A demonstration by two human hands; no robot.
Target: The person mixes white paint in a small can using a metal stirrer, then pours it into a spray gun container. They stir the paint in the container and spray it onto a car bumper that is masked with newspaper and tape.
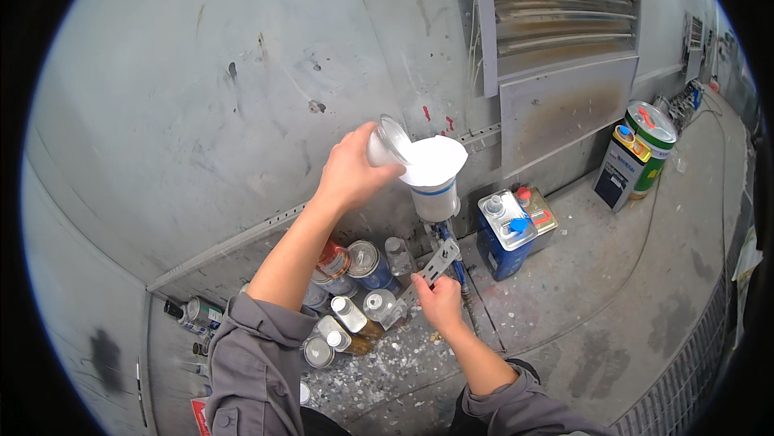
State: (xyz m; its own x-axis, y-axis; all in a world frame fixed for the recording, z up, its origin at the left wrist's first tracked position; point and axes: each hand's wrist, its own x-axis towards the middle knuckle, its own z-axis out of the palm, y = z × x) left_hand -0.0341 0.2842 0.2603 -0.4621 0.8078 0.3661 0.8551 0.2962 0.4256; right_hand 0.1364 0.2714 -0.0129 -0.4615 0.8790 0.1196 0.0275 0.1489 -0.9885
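My left hand [351, 166] grips a clear cup [390, 139] and tips it toward a white paper strainer [439, 158]. The strainer sits in the top of a translucent paint cup [436, 203] with a blue band, apparently mounted on a spray gun that is mostly hidden below. White residue or liquid shows in the tilted cup; whether any is flowing, I cannot tell. Lower down, my right hand [440, 304] is closed on a flat slotted metal strip [440, 262], which slants up toward the underside of the paint cup.
Several cans and bottles, among them a blue-sided tin [372, 267], crowd the floor by the left forearm. Right of the paint cup stand a blue rectangular can [503, 238] and a gold can [543, 216]. A green-and-white drum [655, 141] is farther off. A louvred vent [564, 16] is on the wall.
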